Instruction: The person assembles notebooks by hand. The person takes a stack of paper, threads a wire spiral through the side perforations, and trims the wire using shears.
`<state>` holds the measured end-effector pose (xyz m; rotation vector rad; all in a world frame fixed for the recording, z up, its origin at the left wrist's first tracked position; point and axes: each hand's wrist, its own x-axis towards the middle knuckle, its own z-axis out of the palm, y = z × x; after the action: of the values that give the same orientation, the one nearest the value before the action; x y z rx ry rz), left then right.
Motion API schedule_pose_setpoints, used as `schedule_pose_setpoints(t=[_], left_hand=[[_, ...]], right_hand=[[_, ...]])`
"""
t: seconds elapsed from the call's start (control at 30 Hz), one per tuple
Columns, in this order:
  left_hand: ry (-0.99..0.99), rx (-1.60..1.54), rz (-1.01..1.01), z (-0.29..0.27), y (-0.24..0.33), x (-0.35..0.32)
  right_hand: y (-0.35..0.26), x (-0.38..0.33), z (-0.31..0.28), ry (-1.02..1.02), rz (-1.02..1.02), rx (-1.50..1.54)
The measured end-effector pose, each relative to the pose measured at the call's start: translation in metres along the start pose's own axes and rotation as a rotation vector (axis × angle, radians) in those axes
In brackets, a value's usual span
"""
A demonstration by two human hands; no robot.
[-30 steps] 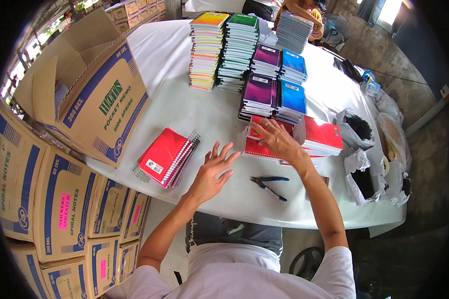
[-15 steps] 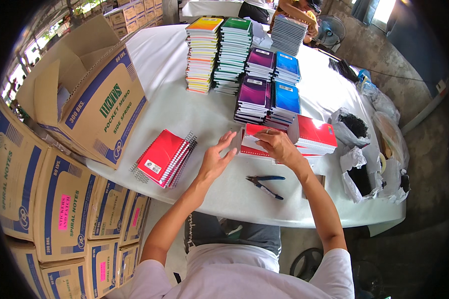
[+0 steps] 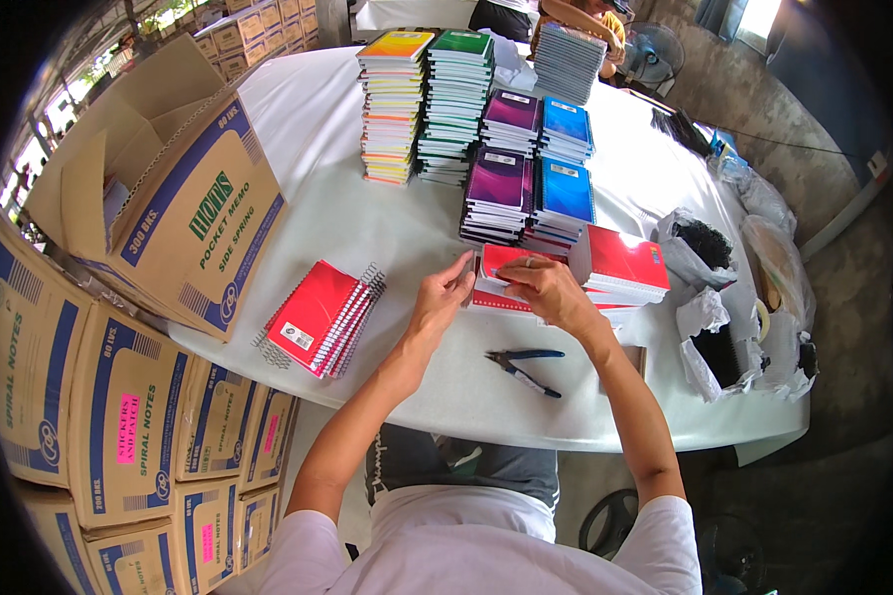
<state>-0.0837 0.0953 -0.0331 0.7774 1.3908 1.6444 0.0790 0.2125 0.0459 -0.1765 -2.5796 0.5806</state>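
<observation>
A small red-covered notebook (image 3: 506,260) lies in front of me on a stack of punched red books. My right hand (image 3: 556,294) is closed in a pinch at its near side, by the red cover; the fingertips partly hide what they grip. Beside the stack's left edge, my left hand (image 3: 443,299) has its fingers stretched toward the book, thumb and forefinger apart. Whether they touch the pages I cannot tell. To the left lies a pile of red spiral notebooks (image 3: 314,315), with loose wire spirals showing at its sides. Blue-handled pliers (image 3: 522,369) lie near my right forearm.
More red books (image 3: 625,260) stand at the right. Behind are blue notebooks (image 3: 566,190), purple notebooks (image 3: 496,180), green notebooks (image 3: 458,94) and yellow notebooks (image 3: 391,99). An open carton (image 3: 184,238) stands left; black spirals (image 3: 716,357) in wrapping lie right. Another person works at the far end.
My left hand has moved a little up and right toward the book's edge, its fingers drawing closer together. The red cover under my right hand lies flatter, with less white page showing.
</observation>
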Motion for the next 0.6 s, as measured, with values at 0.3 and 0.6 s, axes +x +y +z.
schedule_pose_setpoints(t=[0.3, 0.6], left_hand=[[-0.041, -0.105, -0.011, 0.0, 0.003, -0.001], [-0.062, -0.234, -0.06, 0.001, -0.005, 0.002]], right_hand=[[0.003, 0.0, 0.001, -0.02, 0.041, 0.037], [0.005, -0.001, 0.003, -0.011, 0.069, 0.049]])
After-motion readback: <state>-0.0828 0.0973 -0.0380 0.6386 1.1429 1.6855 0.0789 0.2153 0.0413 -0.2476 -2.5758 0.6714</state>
